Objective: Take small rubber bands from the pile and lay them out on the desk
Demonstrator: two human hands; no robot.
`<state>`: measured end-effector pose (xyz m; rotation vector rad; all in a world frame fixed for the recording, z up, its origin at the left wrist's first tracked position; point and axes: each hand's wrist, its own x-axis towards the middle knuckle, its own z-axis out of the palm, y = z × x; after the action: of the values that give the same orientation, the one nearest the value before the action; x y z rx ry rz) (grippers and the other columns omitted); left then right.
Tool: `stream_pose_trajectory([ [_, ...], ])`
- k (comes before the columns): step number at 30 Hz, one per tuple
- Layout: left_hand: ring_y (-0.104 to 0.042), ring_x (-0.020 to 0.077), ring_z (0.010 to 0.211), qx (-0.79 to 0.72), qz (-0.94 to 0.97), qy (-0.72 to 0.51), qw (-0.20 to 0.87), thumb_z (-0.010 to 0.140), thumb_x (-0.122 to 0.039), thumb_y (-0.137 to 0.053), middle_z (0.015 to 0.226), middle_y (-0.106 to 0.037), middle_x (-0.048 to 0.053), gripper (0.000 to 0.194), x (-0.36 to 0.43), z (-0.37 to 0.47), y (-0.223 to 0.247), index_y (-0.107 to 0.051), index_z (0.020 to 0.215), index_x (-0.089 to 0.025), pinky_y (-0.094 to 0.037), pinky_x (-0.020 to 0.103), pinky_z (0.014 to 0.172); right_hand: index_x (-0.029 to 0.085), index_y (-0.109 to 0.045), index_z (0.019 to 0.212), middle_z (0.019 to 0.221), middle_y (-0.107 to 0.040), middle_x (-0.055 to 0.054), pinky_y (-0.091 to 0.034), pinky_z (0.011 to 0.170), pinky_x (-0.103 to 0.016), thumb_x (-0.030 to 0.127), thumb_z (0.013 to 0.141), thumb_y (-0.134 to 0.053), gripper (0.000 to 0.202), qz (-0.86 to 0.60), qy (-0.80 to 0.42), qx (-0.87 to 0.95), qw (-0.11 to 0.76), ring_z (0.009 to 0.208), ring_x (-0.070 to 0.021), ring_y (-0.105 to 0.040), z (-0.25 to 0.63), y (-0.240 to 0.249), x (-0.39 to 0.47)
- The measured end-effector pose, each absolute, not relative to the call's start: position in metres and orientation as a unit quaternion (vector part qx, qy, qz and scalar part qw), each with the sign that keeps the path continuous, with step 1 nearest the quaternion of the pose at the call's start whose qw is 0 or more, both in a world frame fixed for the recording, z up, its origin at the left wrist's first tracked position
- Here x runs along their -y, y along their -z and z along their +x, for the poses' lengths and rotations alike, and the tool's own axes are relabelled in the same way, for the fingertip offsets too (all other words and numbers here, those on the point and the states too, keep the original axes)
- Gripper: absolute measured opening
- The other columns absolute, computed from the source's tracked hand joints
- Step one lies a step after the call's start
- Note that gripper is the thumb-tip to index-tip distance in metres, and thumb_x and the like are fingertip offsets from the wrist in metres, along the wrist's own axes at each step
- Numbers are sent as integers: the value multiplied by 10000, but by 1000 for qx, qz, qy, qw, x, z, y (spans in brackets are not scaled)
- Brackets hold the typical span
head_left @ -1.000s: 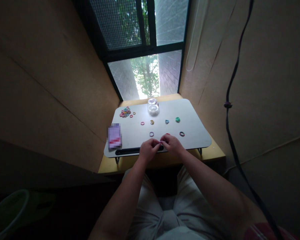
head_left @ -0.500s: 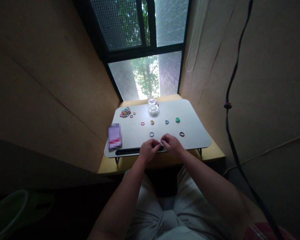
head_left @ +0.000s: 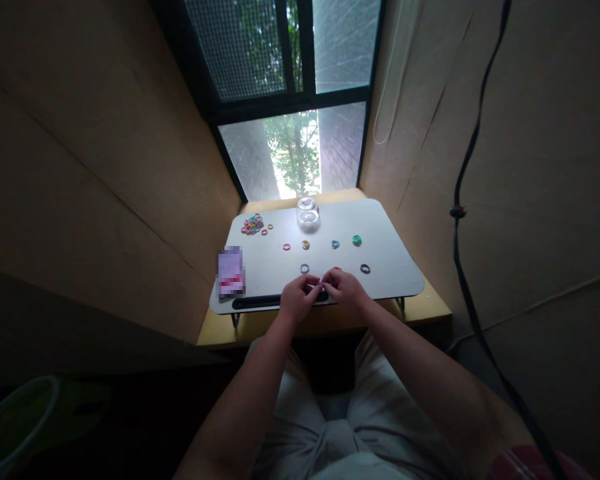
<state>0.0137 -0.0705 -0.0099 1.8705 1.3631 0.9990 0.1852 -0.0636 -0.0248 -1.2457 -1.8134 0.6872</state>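
Observation:
My left hand (head_left: 299, 297) and my right hand (head_left: 346, 289) meet over the front edge of the white tray table (head_left: 394, 277). Both are closed in a pinch on a small pale thing between the fingertips, too small to name. Just beyond them lie a lavender band (head_left: 305, 269) and, partly behind my right hand, something red (head_left: 337, 269). A dark band (head_left: 365, 269) is to the right. Farther back sit a pink band (head_left: 287, 247), a tan one (head_left: 306, 245), a blue one (head_left: 335, 244) and a green one (head_left: 357, 240).
A pile of colourful bands (head_left: 253, 225) is at the back left, above a blurred purple packet (head_left: 231, 273). A clear round container (head_left: 308, 219) stands at the back. The black slot (head_left: 257, 302) runs along the front edge. A dark cord (head_left: 461, 167) hangs at the right.
The fingers of my left hand have shifted slightly and reach a little farther over the pinched thing. The view has moved very slightly; the bands on the table lie as before.

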Motion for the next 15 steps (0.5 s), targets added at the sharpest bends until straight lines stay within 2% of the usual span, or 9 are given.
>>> stream_pose_trajectory([
  [7,-568,102,600,-521,717,-369,280,815,-371,-623,673,-658,-20,178,72,13,8,-685,832,-206,-422,217,591,188,-609,766,653,-594,18,-379,554,-229,207,786,-586,36,-498,-271,716,407,564,-107,-495,185,24,64],
  [15,-554,109,619,-526,721,-360,273,848,-389,-573,681,-651,-15,223,71,13,9,-689,829,-200,-400,225,597,190,-600,762,638,-573,25,-368,531,-221,228,785,-594,45,-494,-278,715,410,551,-102,-483,185,25,64],
])
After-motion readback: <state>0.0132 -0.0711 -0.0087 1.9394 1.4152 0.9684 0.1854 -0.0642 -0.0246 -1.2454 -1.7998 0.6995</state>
